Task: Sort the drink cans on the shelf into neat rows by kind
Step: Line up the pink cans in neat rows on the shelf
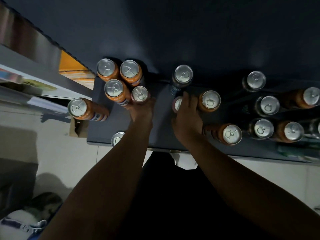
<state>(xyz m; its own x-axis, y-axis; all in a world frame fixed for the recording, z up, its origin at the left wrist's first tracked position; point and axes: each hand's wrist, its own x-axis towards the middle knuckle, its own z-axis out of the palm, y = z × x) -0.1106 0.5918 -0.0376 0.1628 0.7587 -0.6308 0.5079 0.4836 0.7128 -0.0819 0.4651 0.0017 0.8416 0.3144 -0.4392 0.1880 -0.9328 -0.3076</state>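
Note:
I look straight down on a dark shelf holding many upright cans. Several orange cans cluster at the back left. My left hand grips a pinkish can at the right edge of that cluster. My right hand is curled round another pinkish can, mostly hidden by my fingers. A dark can stands just behind it and an orange can just to its right. Orange and dark cans stand mixed on the right.
One can stands at the shelf's front edge, partly behind my left forearm. An orange can stands at the far left edge. A dark wall rises behind the shelf. Pale floor tiles and a shoe lie below.

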